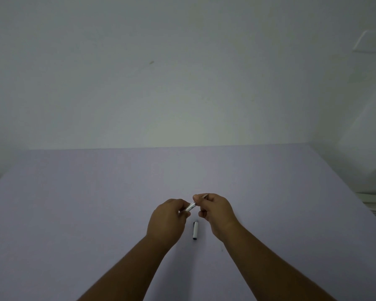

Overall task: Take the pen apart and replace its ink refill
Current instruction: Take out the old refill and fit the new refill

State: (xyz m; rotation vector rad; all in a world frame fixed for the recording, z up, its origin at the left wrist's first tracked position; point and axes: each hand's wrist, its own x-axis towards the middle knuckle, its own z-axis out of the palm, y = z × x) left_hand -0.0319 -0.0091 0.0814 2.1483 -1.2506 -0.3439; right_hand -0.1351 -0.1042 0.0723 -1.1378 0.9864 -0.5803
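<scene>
Left hand: raised above the desk, fingers curled in close around one end of the pen barrel, thumb pressed on top. Closed grip, no gap showing.

Right hand: level with the left and just beside it, thumb and forefinger pinched on the other end of the same barrel; the other fingers fold loosely under the palm. A thin dark tip sticks out past the pinch, on the side away from the left hand. Whether it is the refill or the pen's point cannot be told.

Pen barrel: white, short stretch visible between the two hands, tilted, rising from the left hand up to the right. Held clear of the desk.

Pen cap: white body with black ends, lying flat on the desk directly below the barrel, between the two wrists, touching neither hand.

Desk: plain lilac surface, pushed against a pale wall.

Markings: no writing or brand can be read on barrel or cap; too small.
</scene>
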